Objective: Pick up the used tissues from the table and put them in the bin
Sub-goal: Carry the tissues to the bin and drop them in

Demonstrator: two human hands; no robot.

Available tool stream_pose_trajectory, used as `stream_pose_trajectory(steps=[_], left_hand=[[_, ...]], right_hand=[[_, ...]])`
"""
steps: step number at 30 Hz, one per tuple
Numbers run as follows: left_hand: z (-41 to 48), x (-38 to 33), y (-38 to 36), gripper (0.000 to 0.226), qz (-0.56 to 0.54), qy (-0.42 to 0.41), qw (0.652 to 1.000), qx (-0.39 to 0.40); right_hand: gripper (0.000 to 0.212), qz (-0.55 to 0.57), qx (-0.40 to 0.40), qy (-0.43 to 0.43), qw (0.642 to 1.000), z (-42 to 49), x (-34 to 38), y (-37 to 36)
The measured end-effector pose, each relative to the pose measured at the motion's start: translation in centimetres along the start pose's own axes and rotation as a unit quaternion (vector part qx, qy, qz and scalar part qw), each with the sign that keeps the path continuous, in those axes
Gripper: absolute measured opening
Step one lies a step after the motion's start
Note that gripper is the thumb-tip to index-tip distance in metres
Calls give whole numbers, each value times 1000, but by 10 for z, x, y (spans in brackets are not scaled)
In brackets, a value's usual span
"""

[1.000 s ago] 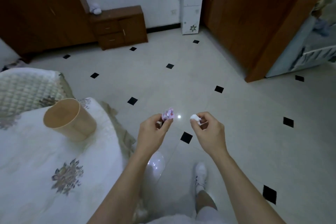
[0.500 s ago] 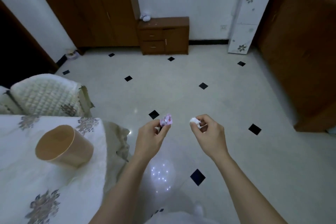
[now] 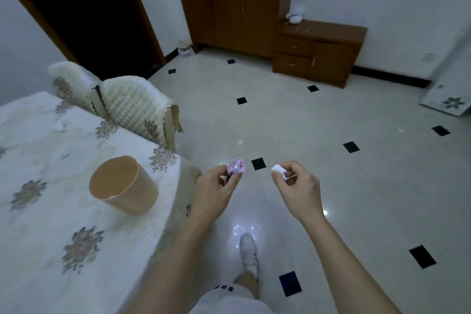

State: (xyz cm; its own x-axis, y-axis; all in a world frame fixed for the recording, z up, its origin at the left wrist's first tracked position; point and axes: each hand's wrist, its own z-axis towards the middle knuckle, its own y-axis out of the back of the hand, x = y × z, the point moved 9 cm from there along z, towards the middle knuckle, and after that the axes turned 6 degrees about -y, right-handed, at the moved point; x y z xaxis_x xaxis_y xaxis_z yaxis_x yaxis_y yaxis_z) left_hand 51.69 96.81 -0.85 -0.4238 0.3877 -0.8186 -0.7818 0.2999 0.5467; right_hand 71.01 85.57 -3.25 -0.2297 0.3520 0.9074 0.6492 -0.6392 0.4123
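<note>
My left hand pinches a crumpled pink and white wrapper between thumb and fingers, held over the floor just right of the table's edge. My right hand grips a small white crumpled tissue at about the same height. A tan round bin stands on the table, open at the top, to the left of my left hand. The table carries a white floral cloth.
Two chairs with quilted white covers stand behind the table. A wooden wardrobe and a low drawer cabinet line the far wall. A dark doorway opens at the left. My foot in a white shoe is on the tiled floor.
The view has swung to the left, bringing the table, chairs and doorway further in. Both hands keep the same grip and spacing, and the bin now lies nearer my left hand.
</note>
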Motion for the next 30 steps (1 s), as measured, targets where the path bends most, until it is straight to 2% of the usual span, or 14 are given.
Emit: stream_pose_trajectory(steps=[10, 16, 25, 30], left_hand=[[126, 51, -7, 43, -30, 48, 997, -54], [206, 68, 6, 40, -20, 39, 995, -87], [252, 111, 50, 26, -3, 98, 981, -170], [256, 130, 83, 47, 17, 133, 962, -240]], right_hand=[[12, -34, 58, 30, 997, 130, 37, -60], [13, -47, 76, 64, 994, 214, 87, -105], [11, -63, 169, 91, 979, 274, 112, -188], [10, -65, 260, 118, 956, 296, 137, -256]])
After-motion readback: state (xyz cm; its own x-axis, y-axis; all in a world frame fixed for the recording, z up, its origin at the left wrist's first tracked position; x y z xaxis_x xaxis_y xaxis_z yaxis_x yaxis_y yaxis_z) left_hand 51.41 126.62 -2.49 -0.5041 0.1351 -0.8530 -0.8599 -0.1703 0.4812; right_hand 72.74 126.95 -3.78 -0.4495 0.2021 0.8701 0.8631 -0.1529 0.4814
